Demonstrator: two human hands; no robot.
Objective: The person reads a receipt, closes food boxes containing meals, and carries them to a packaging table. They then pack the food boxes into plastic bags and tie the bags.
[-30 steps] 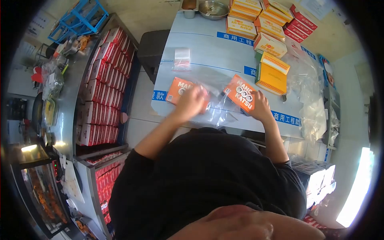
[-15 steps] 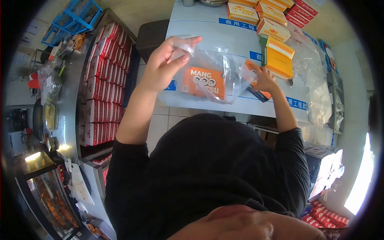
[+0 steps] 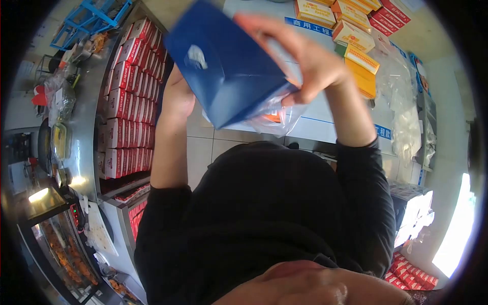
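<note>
A dark blue box (image 3: 229, 86) is raised and tilted above the table, blurred by motion, with a small white mark on one face. My right hand (image 3: 317, 63) grips its right side, thumb at the lower corner and fingers along the upper edge. Close against the left side of the box is my left hand (image 3: 179, 96); its fingers are hidden behind it. Below the box, a clear plastic bag (image 3: 285, 124) lies at the table's near edge. A bit of an orange box (image 3: 272, 116) shows through the plastic; the rest is covered from view.
Yellow and white printed boxes (image 3: 353, 35) and red boxes (image 3: 389, 20) are stacked at the table's far right. A yellow box (image 3: 361, 79) lies in front of them, beside loose clear plastic (image 3: 401, 101). Rows of red-and-white boxes (image 3: 124, 107) fill a shelf on the left.
The dark blue box has come up in my right hand, which moved from the table's right side towards the middle. My left hand moved left and slightly lower, and its fingers went out of sight.
</note>
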